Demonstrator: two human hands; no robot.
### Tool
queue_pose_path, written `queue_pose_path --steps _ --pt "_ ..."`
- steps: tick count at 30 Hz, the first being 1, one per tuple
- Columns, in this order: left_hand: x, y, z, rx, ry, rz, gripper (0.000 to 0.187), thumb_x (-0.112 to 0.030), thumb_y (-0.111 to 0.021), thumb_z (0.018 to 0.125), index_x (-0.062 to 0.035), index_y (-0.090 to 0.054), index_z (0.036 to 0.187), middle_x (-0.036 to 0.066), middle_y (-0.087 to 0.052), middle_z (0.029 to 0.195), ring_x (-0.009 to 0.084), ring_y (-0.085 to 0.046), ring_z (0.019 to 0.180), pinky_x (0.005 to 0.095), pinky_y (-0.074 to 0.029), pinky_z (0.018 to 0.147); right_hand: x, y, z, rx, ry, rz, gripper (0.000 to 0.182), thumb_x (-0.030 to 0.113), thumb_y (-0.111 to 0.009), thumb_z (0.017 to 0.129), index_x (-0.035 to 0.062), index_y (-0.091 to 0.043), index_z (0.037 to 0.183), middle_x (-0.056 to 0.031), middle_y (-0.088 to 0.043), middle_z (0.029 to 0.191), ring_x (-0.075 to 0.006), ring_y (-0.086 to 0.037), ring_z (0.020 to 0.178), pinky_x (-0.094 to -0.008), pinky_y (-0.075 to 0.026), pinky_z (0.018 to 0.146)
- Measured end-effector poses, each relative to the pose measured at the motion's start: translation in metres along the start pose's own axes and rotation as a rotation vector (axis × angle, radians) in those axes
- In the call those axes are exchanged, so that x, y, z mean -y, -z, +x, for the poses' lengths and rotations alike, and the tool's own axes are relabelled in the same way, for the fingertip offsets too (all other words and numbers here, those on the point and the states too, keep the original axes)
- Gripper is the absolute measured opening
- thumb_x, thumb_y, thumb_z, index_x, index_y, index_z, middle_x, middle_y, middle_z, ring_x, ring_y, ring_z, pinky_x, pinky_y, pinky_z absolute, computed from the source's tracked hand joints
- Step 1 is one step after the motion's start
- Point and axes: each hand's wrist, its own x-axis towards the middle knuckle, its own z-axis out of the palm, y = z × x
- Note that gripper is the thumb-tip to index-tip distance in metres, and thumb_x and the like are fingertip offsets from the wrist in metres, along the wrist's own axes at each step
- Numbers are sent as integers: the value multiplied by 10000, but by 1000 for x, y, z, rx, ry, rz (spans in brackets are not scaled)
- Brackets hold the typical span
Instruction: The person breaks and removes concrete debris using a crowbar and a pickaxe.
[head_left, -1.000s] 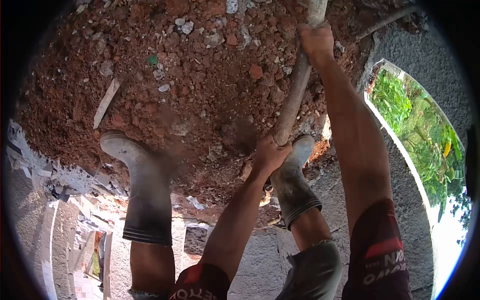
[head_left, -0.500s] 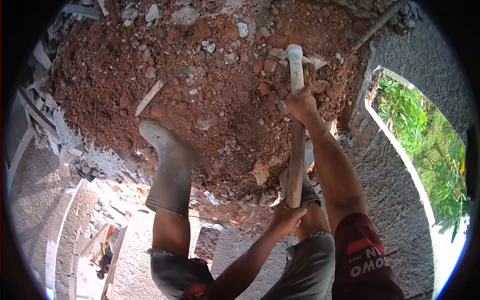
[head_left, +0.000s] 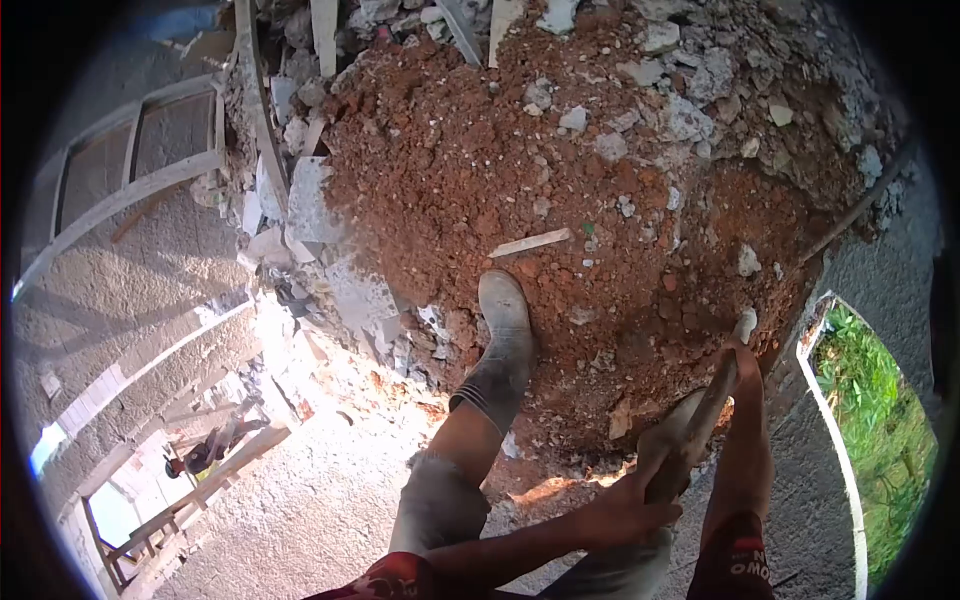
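My right hand (head_left: pixel 742 358) is closed round the upper part of a wooden handle (head_left: pixel 706 412), just below its pale, rounded top end. My left hand (head_left: pixel 640 508) grips the lower part of the same handle, near my right leg. The handle leans up to the right over reddish soil (head_left: pixel 430 190). A grey rubber boot (head_left: pixel 505 320) on my left foot stands on the soil. The other boot (head_left: pixel 665 430) is partly hidden behind the handle and my left hand. Any tool head is not clearly visible.
A short wood strip (head_left: pixel 530 243) lies ahead of the left boot. Broken slabs (head_left: pixel 358 300) and long planks (head_left: pixel 262 120) lie to the left. Another person (head_left: pixel 205 452) is at the lower left. A wall opening (head_left: pixel 870 400) shows greenery at the right.
The view has swung left, so the soil and boots appear farther right. The handle is now tilted rather than nearly upright in view, and both hands remain on it.
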Motion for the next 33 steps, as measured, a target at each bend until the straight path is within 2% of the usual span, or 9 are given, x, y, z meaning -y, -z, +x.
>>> queue_pose_path --steps 4,5,8,12,16,20,22,26,33 --pt "-80 62 -55 -69 -71 161 759 -353 -656 841 -17 -304 1423 210 -647 1007 178 -640 842 305 -504 721 1 -38 -71 269 70 487 234 165 -593 779 59 -519 973 -110 -620 790 -269 -632 625 -393 -546 577" --pt "-69 69 -59 -393 -453 311 665 -342 -668 834 25 -421 1330 154 -663 815 133 -634 715 287 -501 654 15 -63 -87 275 91 459 234 165 -593 779 59 -519 973 -110 -620 790 -269 -632 625 -393 -546 577" --pt "-145 140 -140 -630 -455 322 440 -273 -651 859 27 -499 1143 87 -613 710 100 -587 571 266 -484 516 34 -175 -161 394 351 817 380 159 -516 835 62 -480 1201 -171 -559 1166 -338 -543 1096 -534 -439 970" --pt "-197 252 -228 -1222 -893 -185 341 -274 -597 907 31 -483 1009 45 -572 625 113 -478 406 238 -390 375 101 -378 -251 32 202 926 423 177 -532 890 43 -431 1278 -184 -520 1208 -316 -528 1104 -506 -444 951" --pt "-162 371 -323 -1953 -1274 -155 396 -313 -575 915 39 -498 1080 92 -588 784 133 -556 672 262 -449 601 133 -521 -332 549 293 753 367 185 -590 893 -45 -477 1156 -142 -542 1169 -303 -543 1070 -449 -470 922" --pt "-79 356 -324 -2521 -780 482 327 -277 -641 868 -45 -595 1093 80 -600 881 196 -525 867 303 -403 788 116 -523 -360 554 354 668 332 194 -602 892 -12 -470 1117 -119 -548 982 -248 -572 946 -416 -492 884" --pt "-36 320 -284 -2172 -459 1220 370 -349 -687 815 -82 -629 1064 103 -624 890 250 -549 864 328 -393 819 118 -468 -336 395 471 666 319 183 -615 882 -5 -478 1101 -110 -549 945 -235 -579 893 -406 -505 844" --pt "33 214 -117 -944 -437 907 540 -481 -733 716 -66 -616 1042 141 -622 845 302 -617 758 399 -503 670 103 -326 -276 47 634 543 227 101 -602 843 44 -506 1041 -72 -552 800 -186 -558 633 -335 -492 569" --pt "156 81 162 -342 -149 602 442 -301 -657 740 -48 -562 1089 221 -637 940 407 -623 884 492 -502 750 80 -108 -122 -240 845 233 209 90 -612 792 54 -496 962 -60 -546 710 -162 -539 553 -307 -472 482"
